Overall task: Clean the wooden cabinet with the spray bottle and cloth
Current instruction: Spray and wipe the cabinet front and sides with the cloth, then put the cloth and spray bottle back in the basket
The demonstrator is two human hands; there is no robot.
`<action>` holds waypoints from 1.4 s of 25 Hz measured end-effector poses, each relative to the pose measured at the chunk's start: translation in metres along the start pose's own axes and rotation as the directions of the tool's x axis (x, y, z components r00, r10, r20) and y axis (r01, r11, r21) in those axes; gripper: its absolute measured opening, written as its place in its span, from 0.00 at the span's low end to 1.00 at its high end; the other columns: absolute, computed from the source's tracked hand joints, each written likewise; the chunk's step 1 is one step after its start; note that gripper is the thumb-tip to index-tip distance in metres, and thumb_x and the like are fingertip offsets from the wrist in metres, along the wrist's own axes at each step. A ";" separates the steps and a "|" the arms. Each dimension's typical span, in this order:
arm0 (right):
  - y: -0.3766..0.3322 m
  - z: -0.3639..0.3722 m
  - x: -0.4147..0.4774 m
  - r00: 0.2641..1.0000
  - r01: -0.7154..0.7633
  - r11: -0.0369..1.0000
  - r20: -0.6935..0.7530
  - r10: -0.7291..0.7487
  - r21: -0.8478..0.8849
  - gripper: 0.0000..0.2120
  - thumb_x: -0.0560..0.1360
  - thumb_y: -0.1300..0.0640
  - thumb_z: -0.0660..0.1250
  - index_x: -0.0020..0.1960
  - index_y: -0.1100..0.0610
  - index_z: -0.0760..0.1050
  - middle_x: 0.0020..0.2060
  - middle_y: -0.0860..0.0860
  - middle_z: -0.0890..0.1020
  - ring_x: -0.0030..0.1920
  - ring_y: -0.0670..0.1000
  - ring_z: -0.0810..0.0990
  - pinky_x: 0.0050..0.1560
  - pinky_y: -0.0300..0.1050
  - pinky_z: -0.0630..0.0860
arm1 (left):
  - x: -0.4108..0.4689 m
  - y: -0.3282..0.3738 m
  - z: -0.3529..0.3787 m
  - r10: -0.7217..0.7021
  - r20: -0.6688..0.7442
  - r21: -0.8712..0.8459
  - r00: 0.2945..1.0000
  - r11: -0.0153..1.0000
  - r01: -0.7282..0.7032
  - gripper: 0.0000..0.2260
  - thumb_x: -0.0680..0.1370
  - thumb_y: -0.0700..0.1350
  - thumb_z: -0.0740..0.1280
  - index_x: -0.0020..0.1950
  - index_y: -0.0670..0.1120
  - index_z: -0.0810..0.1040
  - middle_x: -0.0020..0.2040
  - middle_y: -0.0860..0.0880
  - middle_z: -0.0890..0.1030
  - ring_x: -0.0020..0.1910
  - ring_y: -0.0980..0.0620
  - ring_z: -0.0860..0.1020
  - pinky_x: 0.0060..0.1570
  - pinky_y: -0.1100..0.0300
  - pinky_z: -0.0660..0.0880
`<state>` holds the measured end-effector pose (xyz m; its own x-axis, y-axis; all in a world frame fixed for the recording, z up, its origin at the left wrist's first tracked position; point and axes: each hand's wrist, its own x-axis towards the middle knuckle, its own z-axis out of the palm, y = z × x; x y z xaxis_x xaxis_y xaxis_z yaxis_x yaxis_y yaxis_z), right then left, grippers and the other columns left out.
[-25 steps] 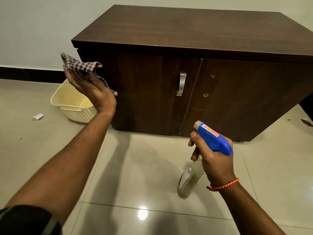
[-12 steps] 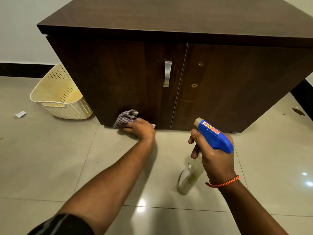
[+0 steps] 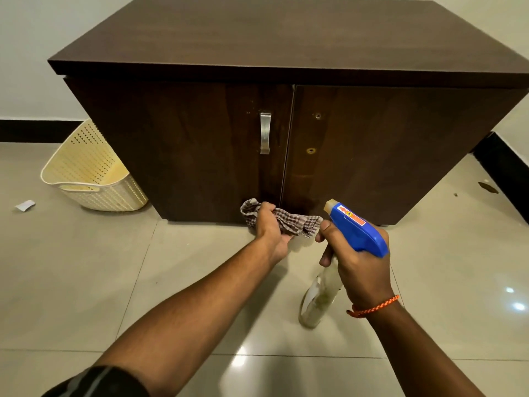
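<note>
Gripping the checked cloth [image 3: 294, 222] in a bunch, your left hand [image 3: 269, 227] sits low at the foot of the wooden cabinet [image 3: 200, 156], right where the seam between its two doors meets the floor [image 3: 86, 282]. The cloth spreads to either side of your fist, its longer end reaching toward the right door. Your right hand [image 3: 360, 270] is curled round the neck of the spray bottle [image 3: 357, 233], just beside the cloth. Its blue head is up, the pale nozzle points at the bottom of the right door, and the clear body hangs tilted over the tiles. An orange bracelet [image 3: 372, 306] circles that wrist. On the left door, a metal handle [image 3: 265, 132] stands upright near the seam. The right door shows two small holes [image 3: 311, 150], one above the other. To the cabinet's left, a cream perforated basket [image 3: 114, 193] lies tipped against its side, with a scrap of white paper [image 3: 25, 205] on the floor nearby.
</note>
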<state>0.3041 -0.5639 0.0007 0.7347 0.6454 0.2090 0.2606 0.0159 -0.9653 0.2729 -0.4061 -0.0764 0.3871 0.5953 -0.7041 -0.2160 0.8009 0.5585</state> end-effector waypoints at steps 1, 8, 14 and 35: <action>-0.002 0.000 0.001 1.000 0.015 1.000 0.009 -0.015 0.027 0.05 0.77 0.59 0.69 0.46 0.61 0.80 0.34 0.53 0.83 0.24 0.53 0.78 0.29 0.42 0.78 | -0.004 0.006 -0.007 -0.018 0.038 0.013 0.999 1.000 0.017 0.11 0.80 0.45 0.66 0.57 0.39 0.76 0.54 0.38 0.82 0.57 0.39 0.81 0.63 0.42 0.78; -0.020 -0.003 0.015 0.997 0.076 0.976 0.018 -0.081 0.202 0.08 0.73 0.62 0.64 0.50 0.65 0.70 0.40 0.56 0.82 0.26 0.57 0.77 0.29 0.48 0.77 | -0.038 0.031 -0.038 -0.180 0.283 0.245 0.942 0.963 0.110 0.13 0.77 0.40 0.70 0.60 0.36 0.81 0.58 0.36 0.84 0.56 0.38 0.84 0.64 0.41 0.77; -0.087 -0.006 0.038 0.990 0.134 0.963 0.003 -0.139 0.233 0.09 0.74 0.61 0.73 0.50 0.62 0.74 0.41 0.59 0.81 0.35 0.56 0.83 0.36 0.46 0.81 | -0.099 0.086 -0.026 -0.192 0.357 0.331 0.914 0.941 0.069 0.17 0.77 0.39 0.70 0.65 0.35 0.79 0.62 0.35 0.82 0.62 0.38 0.82 0.61 0.44 0.79; -0.602 0.079 0.205 0.910 0.212 0.952 0.401 -0.110 -0.219 0.18 0.68 0.47 0.79 0.55 0.55 0.83 0.47 0.47 0.83 0.46 0.44 0.82 0.45 0.37 0.81 | -0.441 0.442 0.045 -0.041 -0.026 -0.118 0.999 0.992 0.038 0.18 0.77 0.39 0.72 0.66 0.37 0.77 0.61 0.37 0.83 0.58 0.39 0.83 0.56 0.44 0.82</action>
<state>0.2482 -0.3810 0.6119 0.3887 0.8913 0.2334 0.5410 -0.0158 -0.8408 0.0474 -0.3182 0.5009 0.3723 0.5633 -0.7376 -0.3057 0.8248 0.4756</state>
